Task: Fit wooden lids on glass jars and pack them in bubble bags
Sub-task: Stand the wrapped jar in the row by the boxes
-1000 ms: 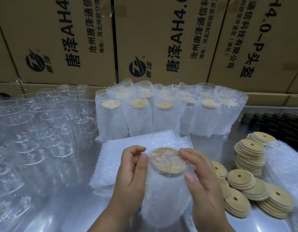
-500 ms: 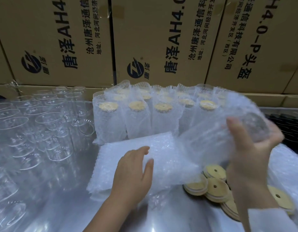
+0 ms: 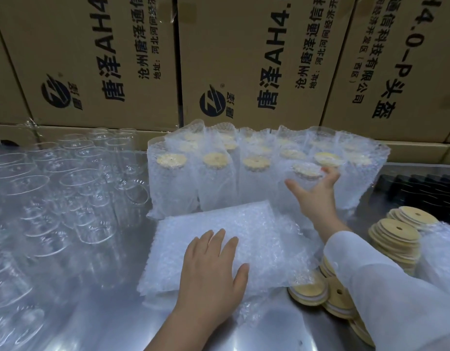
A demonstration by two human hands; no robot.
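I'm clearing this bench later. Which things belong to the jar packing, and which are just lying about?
Job: bagged jar in right hand, packed jars, empty glass jars, wooden lids, bubble bags under left hand.
Lying about: cardboard boxes, black items.

left hand point(image 3: 213, 269): flat, palm down | right hand point(image 3: 317, 196): extended forward, fingers round bagged jar point(image 3: 306, 169)

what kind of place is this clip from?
Probably a packing bench in a warehouse or small factory. Printed cartons are stacked behind, with rows of empty glass jars on the left, bagged jars lined up in the middle and piles of wooden lids on the right.
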